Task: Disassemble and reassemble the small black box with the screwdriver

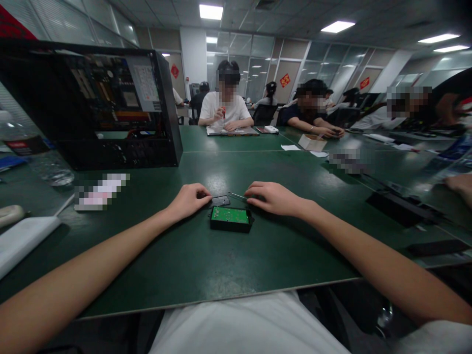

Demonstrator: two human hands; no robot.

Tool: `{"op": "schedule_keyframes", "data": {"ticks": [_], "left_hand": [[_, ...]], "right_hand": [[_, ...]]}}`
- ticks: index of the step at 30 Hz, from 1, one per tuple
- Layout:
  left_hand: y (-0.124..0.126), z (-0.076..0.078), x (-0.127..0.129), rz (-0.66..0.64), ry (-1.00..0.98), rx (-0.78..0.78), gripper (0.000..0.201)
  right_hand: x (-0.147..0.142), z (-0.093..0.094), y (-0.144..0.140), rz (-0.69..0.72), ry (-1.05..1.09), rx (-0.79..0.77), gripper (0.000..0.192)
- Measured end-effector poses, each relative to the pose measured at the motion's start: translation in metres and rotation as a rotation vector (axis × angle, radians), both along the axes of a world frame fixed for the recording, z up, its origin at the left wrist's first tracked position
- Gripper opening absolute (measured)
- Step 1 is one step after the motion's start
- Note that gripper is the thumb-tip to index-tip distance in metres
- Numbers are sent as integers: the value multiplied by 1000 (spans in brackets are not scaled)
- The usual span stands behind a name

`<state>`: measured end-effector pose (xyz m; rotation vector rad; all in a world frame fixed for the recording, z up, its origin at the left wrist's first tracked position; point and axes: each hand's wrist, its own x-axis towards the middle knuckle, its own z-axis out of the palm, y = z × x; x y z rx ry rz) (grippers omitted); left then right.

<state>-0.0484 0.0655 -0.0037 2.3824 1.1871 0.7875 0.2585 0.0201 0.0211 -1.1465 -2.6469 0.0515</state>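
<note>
In front of me on the green table lies a black plastic box point(231, 227) with a green circuit board point(230, 215) inside, its components facing up. Just behind it is a small dark flat piece point(220, 200), perhaps a cover. My left hand point(190, 200) has thumb and fingers closed on that piece's left edge. To the right, my right hand point(275, 197) is closed around the end of a thin metal tool point(237, 195). Its tip points left, towards the dark piece, with a gap between them. The tool's exact kind is too small to make out.
An open black computer case point(169, 108) stands at the back left, near a plastic bottle point(51, 157). A white device point(27, 241) lies at the left edge. A small box point(311, 142) and black equipment point(398, 209) are on the right. People sit across the table.
</note>
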Motion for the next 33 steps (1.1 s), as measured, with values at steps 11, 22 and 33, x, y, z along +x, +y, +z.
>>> {"op": "schedule_keyframes", "data": {"ticks": [11, 22, 33], "left_hand": [[-4, 0, 4, 11, -18, 21, 26], [-4, 2, 4, 1, -187, -68, 29], [-13, 3, 9, 25, -375, -218, 36]], "right_hand": [[-35, 3, -30, 78, 105, -75, 67], [-56, 2, -51, 93, 132, -91, 73], [-41, 12, -40, 38, 355, -168, 52]]}}
